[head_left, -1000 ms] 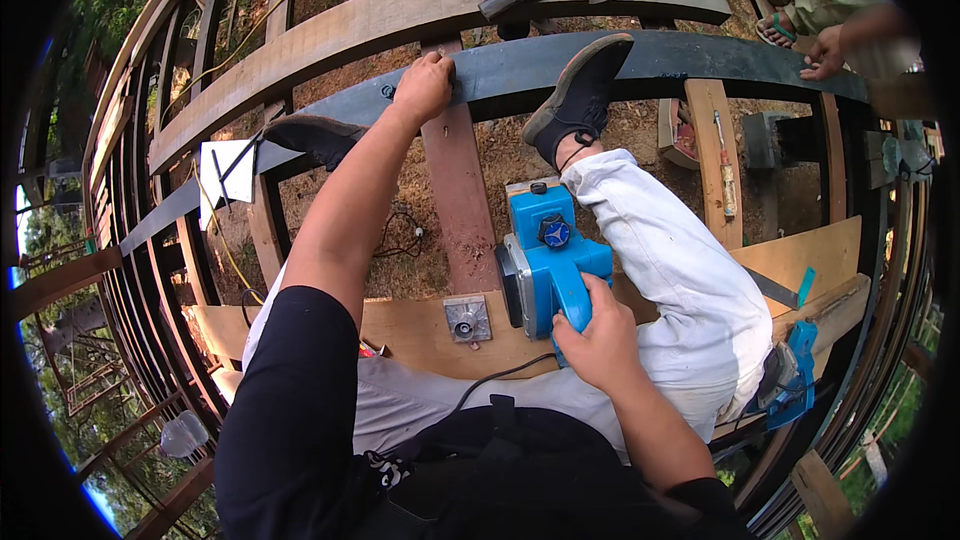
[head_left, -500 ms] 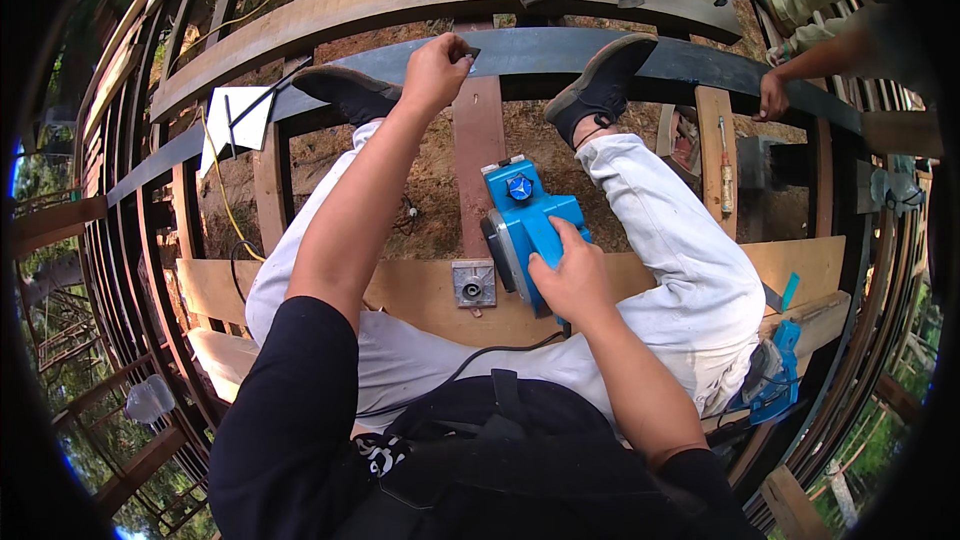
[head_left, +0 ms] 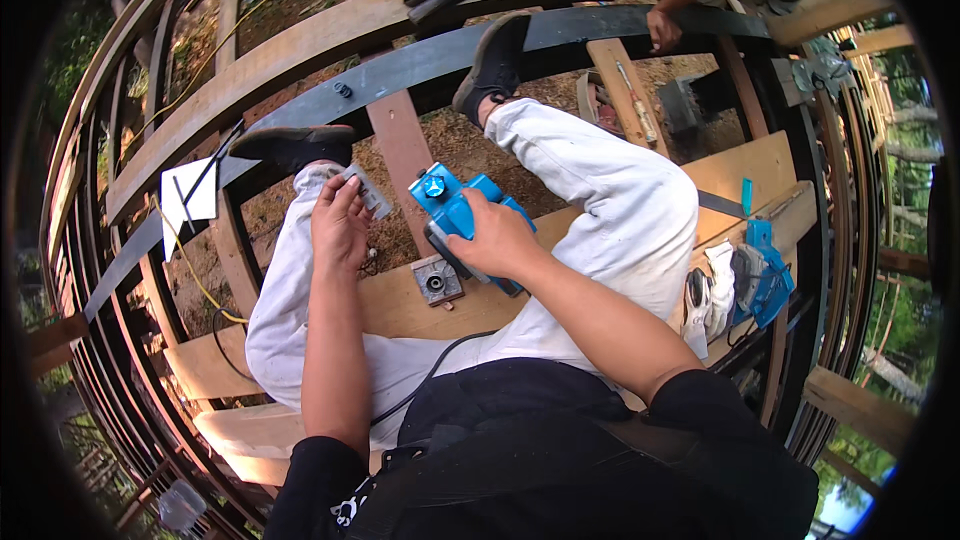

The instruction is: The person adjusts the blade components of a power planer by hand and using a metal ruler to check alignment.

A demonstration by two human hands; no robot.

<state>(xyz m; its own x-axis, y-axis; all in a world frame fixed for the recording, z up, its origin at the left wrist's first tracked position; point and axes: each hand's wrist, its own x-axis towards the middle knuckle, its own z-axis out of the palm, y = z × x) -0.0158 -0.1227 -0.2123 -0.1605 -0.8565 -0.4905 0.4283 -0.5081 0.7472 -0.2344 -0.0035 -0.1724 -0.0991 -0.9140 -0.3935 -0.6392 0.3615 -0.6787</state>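
Planer of blue colour between the white-trousered legs, under the right grip.

In the head view, the right grip is closed around the planer, its thumb at the near side. The left grip, to the left of the planer and apart from it, is pinching a small flat piece between thumb and fingers. Just beside the planer, at its lower left, a square metal plate lies on a pale board. Below the planer runs a black cord. Well to its right is another blue tool. Above the planer, beyond a dark beam, lies an axe; at upper right, another person's hand is at this beam.
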